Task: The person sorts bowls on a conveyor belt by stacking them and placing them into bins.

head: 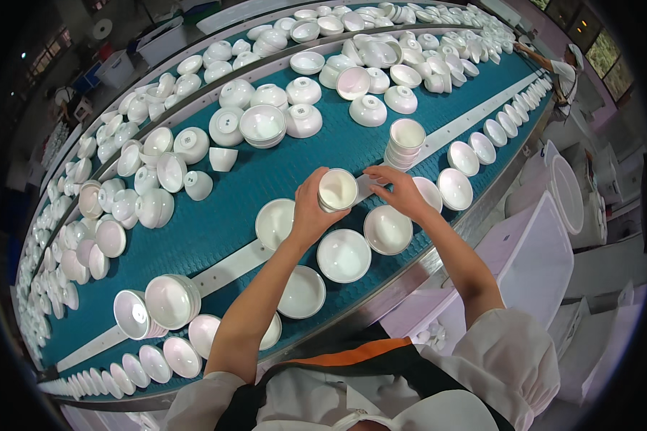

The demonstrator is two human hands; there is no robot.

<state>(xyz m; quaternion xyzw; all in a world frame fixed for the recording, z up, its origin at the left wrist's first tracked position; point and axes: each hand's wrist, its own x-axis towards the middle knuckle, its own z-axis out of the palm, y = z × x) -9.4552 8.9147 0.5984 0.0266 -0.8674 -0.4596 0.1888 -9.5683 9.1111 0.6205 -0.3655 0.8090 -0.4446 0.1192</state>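
Note:
My left hand is closed around a small white ceramic cup, its mouth turned up towards me; more than one rim shows, so it may be a short stack. Just right of it, my right hand hangs in the air with fingers parted and nothing between them. Beyond the right hand, a stack of white cups stands beside the pale divider rail. Nearer to me, white bowls lie mouth up on the near lane: one bowl below the cup, another below my right hand, and one bowl partly behind my left hand.
Many white bowls crowd the far side of the teal conveyor belt. A pale divider rail runs along it. Large bowls are stacked at left. Plastic bins stand at right. Another person is at the belt's far right end.

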